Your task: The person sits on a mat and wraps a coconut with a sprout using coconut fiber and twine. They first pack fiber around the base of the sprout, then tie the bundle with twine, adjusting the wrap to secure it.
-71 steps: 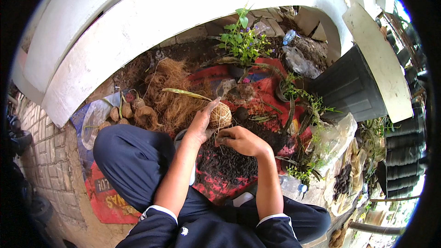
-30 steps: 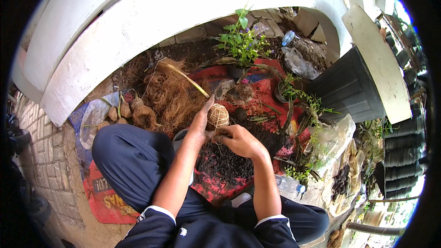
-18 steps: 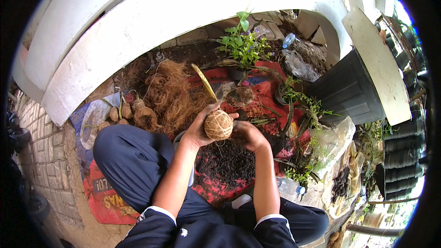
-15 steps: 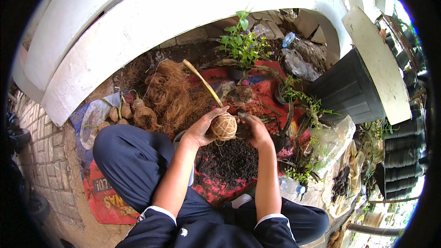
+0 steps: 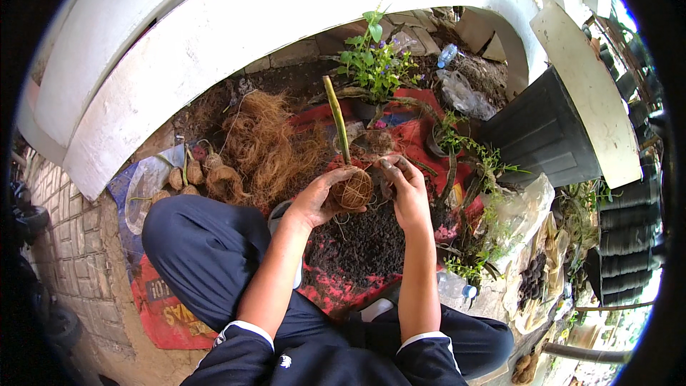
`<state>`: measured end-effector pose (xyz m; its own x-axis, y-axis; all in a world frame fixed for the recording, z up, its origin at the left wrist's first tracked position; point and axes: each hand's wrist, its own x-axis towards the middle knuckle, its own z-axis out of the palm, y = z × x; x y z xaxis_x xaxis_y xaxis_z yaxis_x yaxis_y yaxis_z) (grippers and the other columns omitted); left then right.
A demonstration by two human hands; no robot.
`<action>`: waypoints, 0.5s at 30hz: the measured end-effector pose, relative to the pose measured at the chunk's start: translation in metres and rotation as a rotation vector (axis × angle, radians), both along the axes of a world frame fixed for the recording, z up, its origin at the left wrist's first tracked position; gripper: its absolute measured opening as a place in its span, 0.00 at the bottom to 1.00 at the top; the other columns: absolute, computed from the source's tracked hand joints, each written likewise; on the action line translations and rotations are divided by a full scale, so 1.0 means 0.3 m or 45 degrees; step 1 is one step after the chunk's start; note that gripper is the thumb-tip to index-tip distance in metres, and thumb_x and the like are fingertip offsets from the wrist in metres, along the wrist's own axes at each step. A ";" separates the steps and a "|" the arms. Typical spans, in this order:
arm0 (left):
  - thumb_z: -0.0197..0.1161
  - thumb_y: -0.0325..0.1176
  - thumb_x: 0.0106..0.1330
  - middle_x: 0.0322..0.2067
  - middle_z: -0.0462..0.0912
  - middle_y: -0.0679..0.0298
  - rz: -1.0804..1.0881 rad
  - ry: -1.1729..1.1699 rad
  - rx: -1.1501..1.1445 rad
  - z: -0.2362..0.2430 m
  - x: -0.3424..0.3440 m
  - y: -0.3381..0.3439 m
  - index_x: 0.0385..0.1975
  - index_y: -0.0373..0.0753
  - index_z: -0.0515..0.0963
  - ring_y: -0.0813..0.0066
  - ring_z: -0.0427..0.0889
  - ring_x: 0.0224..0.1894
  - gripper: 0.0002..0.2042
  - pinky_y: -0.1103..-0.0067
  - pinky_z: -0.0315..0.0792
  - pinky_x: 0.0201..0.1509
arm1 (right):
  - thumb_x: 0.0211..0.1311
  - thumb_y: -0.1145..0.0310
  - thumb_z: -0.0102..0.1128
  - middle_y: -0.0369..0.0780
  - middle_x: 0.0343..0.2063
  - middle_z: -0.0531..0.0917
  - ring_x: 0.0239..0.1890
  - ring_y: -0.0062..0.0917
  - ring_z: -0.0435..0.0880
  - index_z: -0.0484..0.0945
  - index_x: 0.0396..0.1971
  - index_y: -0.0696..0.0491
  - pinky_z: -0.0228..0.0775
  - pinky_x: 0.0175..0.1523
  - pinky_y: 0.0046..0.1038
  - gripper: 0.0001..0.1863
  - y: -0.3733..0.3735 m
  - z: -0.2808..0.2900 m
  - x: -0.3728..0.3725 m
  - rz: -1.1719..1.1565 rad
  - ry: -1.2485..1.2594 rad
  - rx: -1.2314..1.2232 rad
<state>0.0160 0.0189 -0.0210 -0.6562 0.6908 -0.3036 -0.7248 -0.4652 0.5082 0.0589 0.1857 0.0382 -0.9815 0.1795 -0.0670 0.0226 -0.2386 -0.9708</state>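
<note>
My left hand (image 5: 313, 201) is wrapped round the left side of a brown fibre ball (image 5: 353, 191) bound with criss-crossing pale string. A thick green-yellow stem (image 5: 336, 119) rises from the ball's top, nearly upright. My right hand (image 5: 409, 189) is beside the ball's upper right, thumb and forefinger pinched together on what looks like the string's thin end. Below the ball, dark soil (image 5: 361, 246) is heaped on a red printed sheet (image 5: 164, 307). A tangled pile of coconut fibre (image 5: 264, 139) lies beyond my left hand.
Several round fibre balls with stems (image 5: 194, 174) sit at the left. A flowering plant (image 5: 375, 64) stands at the back. On the right are a black bin (image 5: 543, 132), plastic bags (image 5: 525, 214) and a clear bottle (image 5: 454, 287). A white curved wall (image 5: 286, 14) borders the far side.
The ball has turned in my left hand, and its stem has swung from leaning left to nearly upright. My right hand has risen from the ball's side, its fingers now pinched.
</note>
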 end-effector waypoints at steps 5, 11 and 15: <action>0.55 0.45 0.65 0.41 0.80 0.64 0.070 0.037 -0.066 -0.004 -0.004 0.013 0.48 0.41 0.73 0.72 0.81 0.40 0.17 0.66 0.78 0.44 | 0.65 0.69 0.52 0.28 0.21 0.73 0.23 0.10 0.65 0.78 0.35 0.57 0.55 0.27 0.16 0.08 -0.019 0.057 0.032 0.269 -0.041 0.399; 0.58 0.46 0.64 0.41 0.80 0.63 0.238 0.115 -0.131 -0.027 -0.019 0.006 0.48 0.40 0.72 0.72 0.81 0.40 0.19 0.74 0.78 0.41 | 0.63 0.69 0.52 0.31 0.24 0.77 0.26 0.12 0.68 0.78 0.36 0.58 0.62 0.33 0.19 0.09 -0.038 0.071 0.042 0.619 -0.014 0.805; 0.61 0.47 0.62 0.40 0.80 0.62 0.336 0.005 -0.096 -0.030 -0.023 0.009 0.47 0.39 0.73 0.71 0.81 0.40 0.21 0.73 0.79 0.39 | 0.62 0.66 0.54 0.33 0.29 0.81 0.31 0.15 0.73 0.79 0.36 0.58 0.66 0.39 0.20 0.11 -0.040 0.037 0.036 0.820 -0.178 0.803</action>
<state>0.0091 0.0215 -0.0300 -0.8116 0.4715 -0.3450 -0.5818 -0.5981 0.5511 0.0696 0.1737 0.0493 -0.8948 -0.3570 -0.2681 0.0946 0.4352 -0.8953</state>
